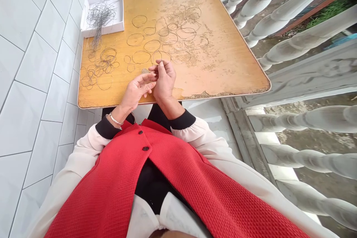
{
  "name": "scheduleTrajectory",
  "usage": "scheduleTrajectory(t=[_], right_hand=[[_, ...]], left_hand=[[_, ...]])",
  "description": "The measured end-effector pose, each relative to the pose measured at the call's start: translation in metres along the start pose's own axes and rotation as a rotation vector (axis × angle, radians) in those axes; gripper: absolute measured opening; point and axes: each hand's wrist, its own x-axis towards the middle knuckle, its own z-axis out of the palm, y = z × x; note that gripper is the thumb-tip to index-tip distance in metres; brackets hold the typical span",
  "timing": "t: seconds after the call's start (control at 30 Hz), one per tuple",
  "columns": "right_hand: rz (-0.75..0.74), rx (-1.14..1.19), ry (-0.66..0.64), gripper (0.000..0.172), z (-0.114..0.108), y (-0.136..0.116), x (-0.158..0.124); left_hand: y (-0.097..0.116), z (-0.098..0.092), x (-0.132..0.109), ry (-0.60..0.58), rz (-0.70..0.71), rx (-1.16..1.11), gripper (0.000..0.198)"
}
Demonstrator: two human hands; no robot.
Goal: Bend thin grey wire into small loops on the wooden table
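My left hand (136, 91) and my right hand (164, 80) meet at the fingertips over the near part of a worn orange wooden table (223, 70). Anything pinched between them is too thin to see. Just left of those fingertips lies a small tan scrap (145, 70), its kind unclear. Thin dark wire rings (152, 46) are spread across the tabletop beyond my hands. A tangled heap of wire loops (99, 67) lies at the left. A bundle of thin grey wires (99, 18) sits in a white cardboard box lid (121, 11) and spills over its near edge.
White floor tiles (41, 63) run along the table's left side. A white balustrade (292, 22) stands along the right. My red waistcoat (139, 178) and cream sleeves fill the bottom of the view, close below the table's near edge.
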Motion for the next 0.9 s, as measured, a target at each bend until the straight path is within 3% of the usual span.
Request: scheduleTrajectory(t=[0.17, 0.4, 0.53, 0.73, 0.9], right_hand=[[0.032, 0.053, -0.048, 0.031, -0.002, -0.008, -0.005], [0.311, 0.049, -0.287, 0.008, -0.015, -0.058, -0.006], [0.331, -0.040, -0.339, 0.015, -0.011, -0.073, -0.003], [0.276, -0.106, -0.296, 0.023, -0.004, -0.064, -0.012], [0.211, -0.089, -0.270, 0.026, -0.002, -0.055, -0.016]], left_hand=[[0.006, -0.002, 0.009, 0.079, 0.061, 0.056, 0.008], [0.050, -0.049, 0.018, -0.063, 0.086, 0.358, 0.020], [0.052, -0.064, 0.023, -0.084, 0.135, 0.575, 0.018], [0.033, -0.054, 0.024, 0.059, 0.471, 1.059, 0.026], [0.028, -0.042, 0.023, 0.070, 0.469, 1.319, 0.035]])
